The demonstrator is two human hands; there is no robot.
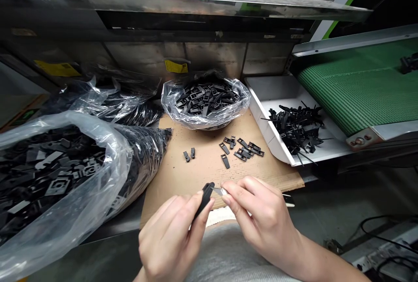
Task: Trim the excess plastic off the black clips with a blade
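Observation:
In the head view my left hand (174, 234) pinches a black plastic part (206, 196) between thumb and fingers. My right hand (261, 212) is closed round a small knife (217, 190), whose thin blade points left and meets the far end of that part. Most of the knife's handle is hidden by my fingers. Beyond my hands, several flat black clips (243, 150) with rectangular openings lie loose on a cardboard sheet (183, 177). Two smaller black pieces (189, 154) lie to their left.
A plastic-lined bowl (206, 119) holds many black clips. Left stands a clear bag (117, 156) of dark parts, with more black bags (114, 95) behind. Right, a white tray (274, 142) holds black sprue-like pieces below a green conveyor belt (362, 82). A metal shelf (196, 1) overhangs the back.

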